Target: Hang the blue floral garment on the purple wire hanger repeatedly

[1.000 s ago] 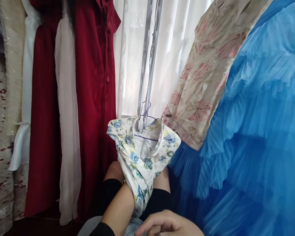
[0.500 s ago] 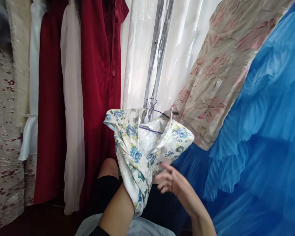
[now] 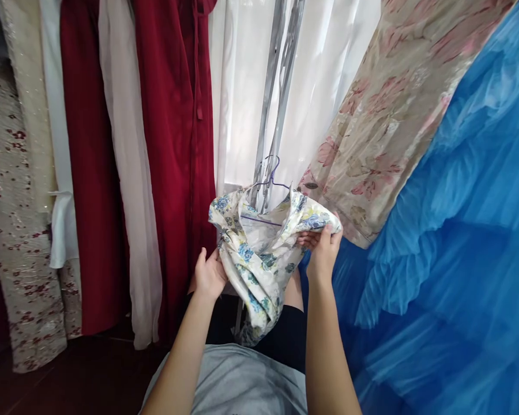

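A white garment with blue and yellow flowers hangs bunched on a purple wire hanger in front of me. My left hand grips its left side from below, fingers closed into the cloth. My right hand pinches its right shoulder edge. The hanger's hook rises above the neckline, close to a metal pole.
Dark red dresses, pale and white garments and spotted beige fabric hang at the left. A sheer white curtain is behind. A pink-flowered beige dress and a blue ruffled tulle skirt fill the right.
My right hand rose from low in the frame and took hold of the garment's right shoulder. My left hand came out from under the cloth to grip its left side. The garment lifted.
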{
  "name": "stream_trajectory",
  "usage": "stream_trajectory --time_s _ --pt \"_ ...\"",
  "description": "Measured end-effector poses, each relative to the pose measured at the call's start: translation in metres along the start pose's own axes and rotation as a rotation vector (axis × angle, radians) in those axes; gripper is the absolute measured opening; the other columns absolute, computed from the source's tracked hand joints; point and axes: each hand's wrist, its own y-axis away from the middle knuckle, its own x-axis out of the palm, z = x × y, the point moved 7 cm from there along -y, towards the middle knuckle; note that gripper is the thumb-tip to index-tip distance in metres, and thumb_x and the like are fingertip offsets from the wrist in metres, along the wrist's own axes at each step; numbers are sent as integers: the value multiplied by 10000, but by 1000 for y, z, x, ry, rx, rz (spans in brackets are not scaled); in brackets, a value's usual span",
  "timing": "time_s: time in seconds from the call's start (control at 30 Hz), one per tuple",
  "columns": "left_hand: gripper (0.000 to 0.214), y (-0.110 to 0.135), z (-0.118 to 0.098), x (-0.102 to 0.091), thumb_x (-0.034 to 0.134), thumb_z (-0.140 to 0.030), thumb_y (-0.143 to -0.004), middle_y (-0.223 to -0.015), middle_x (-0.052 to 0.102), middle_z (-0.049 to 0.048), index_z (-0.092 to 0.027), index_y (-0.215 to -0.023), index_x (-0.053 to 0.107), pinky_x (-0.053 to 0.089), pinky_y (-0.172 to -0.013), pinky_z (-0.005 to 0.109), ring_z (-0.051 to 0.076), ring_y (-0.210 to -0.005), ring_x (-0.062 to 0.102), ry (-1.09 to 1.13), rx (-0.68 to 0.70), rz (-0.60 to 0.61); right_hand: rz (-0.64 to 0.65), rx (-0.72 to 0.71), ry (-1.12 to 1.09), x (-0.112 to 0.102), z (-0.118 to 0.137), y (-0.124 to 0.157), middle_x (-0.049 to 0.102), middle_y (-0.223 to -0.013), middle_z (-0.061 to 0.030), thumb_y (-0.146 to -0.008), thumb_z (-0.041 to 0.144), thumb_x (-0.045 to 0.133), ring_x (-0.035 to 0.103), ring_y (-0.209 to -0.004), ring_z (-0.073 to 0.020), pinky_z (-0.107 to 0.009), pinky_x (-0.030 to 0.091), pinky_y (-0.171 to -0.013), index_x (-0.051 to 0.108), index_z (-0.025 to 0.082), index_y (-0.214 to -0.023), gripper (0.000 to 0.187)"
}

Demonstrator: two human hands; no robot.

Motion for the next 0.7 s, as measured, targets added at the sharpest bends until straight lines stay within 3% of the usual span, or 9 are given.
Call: stream_trajectory --time_s 0.1,0.2,0.3,0.5,0.7 --pt "593 10 -3 -3 597 -696 -827 -905 736 103 -177 -1109 649 584 -724 374 279 -883 724 28 -87 12 -90 -12 -49 -3 2 -13 476 -480 122 -873 564 628 468 -375 -85 -188 411 -393 476 244 -868 354" --pt "590 19 5 13 704 -637 -788 -941 749 102 -167 -1142 654 581 -746 348 276 -928 724 -41 -123 65 -76 -1 -108 -3 10 -27 393 -430 139 -868 548 657 367 -338 -57 -164 344 -350 449 233 -765 392" --pt "555 27 10 39 785 -548 -770 -1043 752 104 -160 -1150 671 570 -842 346 283 -1042 699 -57 -63 132 -36 44 -159 -8 19 -40 378 -411 135 -870 532 687 331 -325 -42 -147 307 -324 442 217 -711 430" --pt "529 44 3 70 852 -434 -736 -1186 730 95 -174 -1163 679 482 -1045 356 289 -1213 634 -88 79 124 106 149 -127 -12 24 -60 371 -389 121 -883 489 704 307 -307 -34 -135 270 -292 482 191 -673 427" --pt "407 41 16 76 826 -283 -682 -1020 753 87 -152 -1039 681 517 -939 349 283 -1058 689 -174 88 55 115 245 -71 -21 23 -82 328 -401 135 -898 476 689 250 -308 -25 -126 239 -291 444 203 -666 434"
